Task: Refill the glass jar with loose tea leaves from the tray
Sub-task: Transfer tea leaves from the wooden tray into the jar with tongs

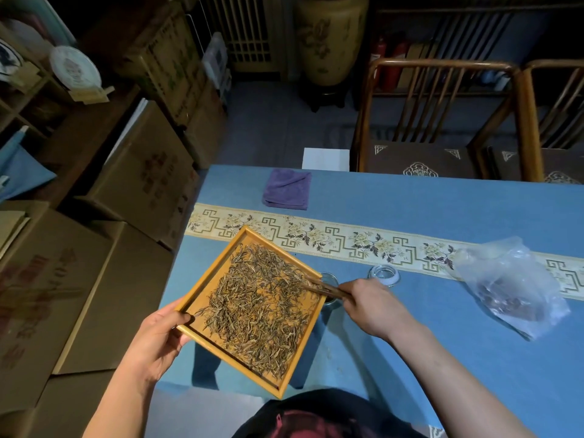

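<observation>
Step in hand: tea being raked off the tray w/ a tool, transfer underway.

Wooden tray (189, 303) is gripped at its near-left edge by the left hand (158, 335), thumb curled over the rim, lifted off the blue tablecloth (410, 216) and tilted, right corner toward the glass jar (330, 281). Loose tea leaves (259, 308) are spread across most of the tray floor, so most is still to move.

Wooden sticks, prob. chopsticks or tongs (325, 287), are pinched in the right hand (368, 303), tips in the leaves at the right corner. Jar is mostly hidden behind that corner; fill level can't be told. Jar lid (384, 275) lies just beside it; plastic bag (512, 286) well to the right.

Next move, as judged: leaves to be swept over the corner into the jar mouth, corner kept above the opening. Spill onto the cloth is the risk.
</observation>
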